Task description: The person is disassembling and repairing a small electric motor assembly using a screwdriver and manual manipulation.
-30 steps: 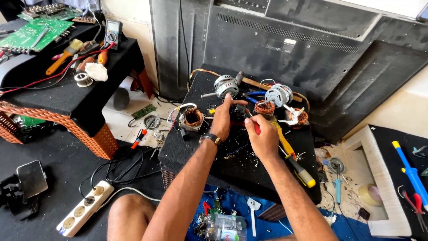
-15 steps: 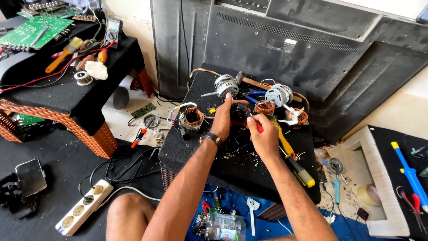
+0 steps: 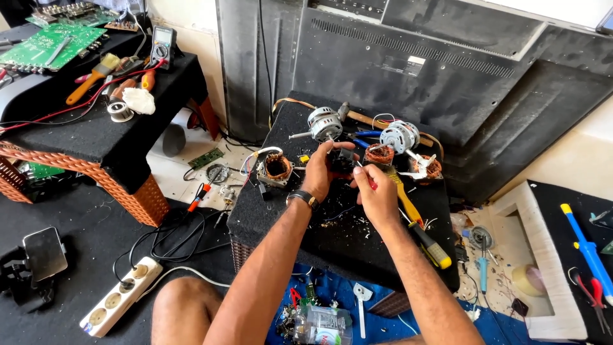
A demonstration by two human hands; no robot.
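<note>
- The step in hand looks like close work on a small dark motor part (image 3: pixel 340 163); the left hand (image 3: pixel 319 171) is curled around it from the left and holds it just above the black surface (image 3: pixel 332 236); the thumb lies over the top.
- The right hand (image 3: pixel 377 191) is closed on a thin red-handled tool (image 3: pixel 369 181), pinched between thumb and forefinger; its tip points left into the part; whether it is a small screwdriver or a probe cannot be told.
- The part sits between the two hands, touching the left palm and just beside the right fingertips; much of it is hidden by the fingers.
- By judgement, the next move calls for a steady left grip and fine pressure from the tool; a slip could send the tip into the left fingers.
- Just left of the left hand lies a stator with copper windings (image 3: pixel 277 168), near but apart; behind the hands stand a grey motor (image 3: pixel 324 123) and a second motor with a finned end (image 3: pixel 400 136).
- A yellow-handled screwdriver (image 3: pixel 418 223) lies on the surface right of the right forearm, untouched.
- On the floor to the left lies a white power strip (image 3: pixel 118 301), well apart.
</note>
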